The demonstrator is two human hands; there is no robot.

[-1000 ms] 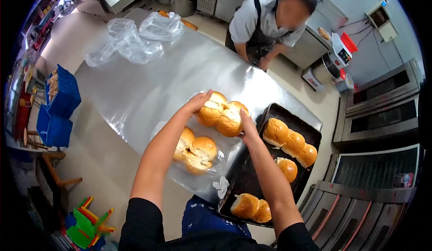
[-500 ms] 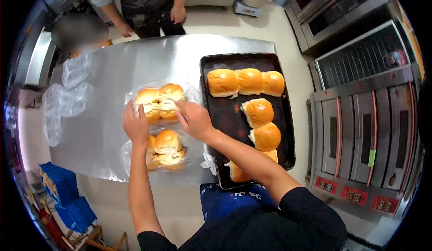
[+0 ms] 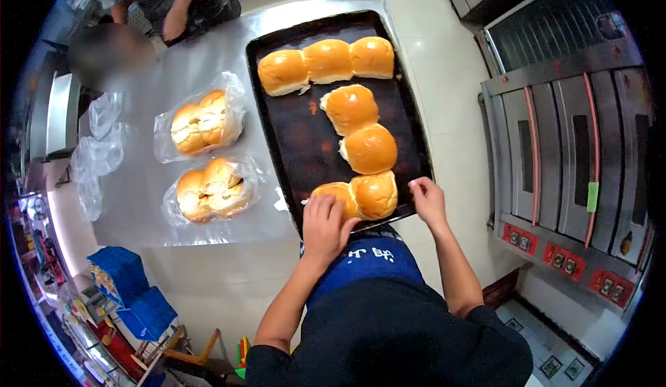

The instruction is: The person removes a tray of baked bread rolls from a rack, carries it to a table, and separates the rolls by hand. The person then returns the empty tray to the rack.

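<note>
A dark baking tray (image 3: 291,137) holds golden bread buns. Across its far end lies a row of three joined buns (image 3: 327,61). Two joined buns (image 3: 361,129) sit mid-tray, and nearer me is another pair (image 3: 376,194). My left hand (image 3: 325,226) touches the left bun of this near pair, fingers stretched over it and thumb apart. My right hand (image 3: 429,201) is just beyond the tray's right rim, fingers loosely bent and apart, holding nothing. Left of the tray lie two clear plastic bags of buns, the far bag (image 3: 201,122) and the near bag (image 3: 211,189).
Loose clear plastic bags (image 3: 97,165) lie on the metal table (image 3: 146,213) at its left. A person (image 3: 177,16) stands across the table. Ovens (image 3: 562,151) line the right side. Blue crates (image 3: 135,293) stand on the floor at lower left.
Both hands have left the far bag of buns and moved right to the tray's near end. The view has shifted, and the two bags now lie apart from my hands.
</note>
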